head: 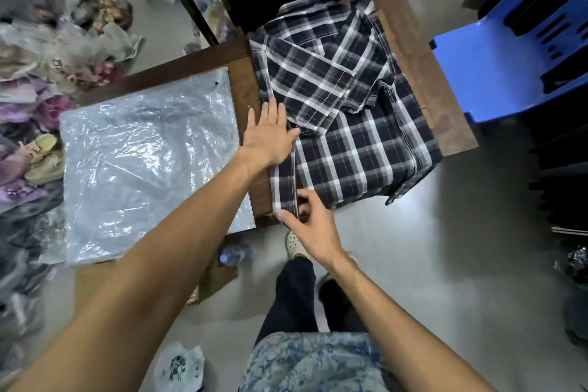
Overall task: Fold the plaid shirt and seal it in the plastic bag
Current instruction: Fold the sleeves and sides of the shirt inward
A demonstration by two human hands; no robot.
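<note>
A dark blue and white plaid shirt lies partly folded on a brown wooden table, its sides turned in over the middle. My left hand lies flat with fingers spread on the shirt's left folded edge. My right hand pinches the shirt's near left corner at the table's front edge. A clear plastic bag lies flat on the table to the left of the shirt, apart from both hands.
A blue plastic crate stands right of the table. Heaps of bagged clothes cover the floor at left. A water bottle and a cardboard box sit under the table's near edge. My legs and shoe are below.
</note>
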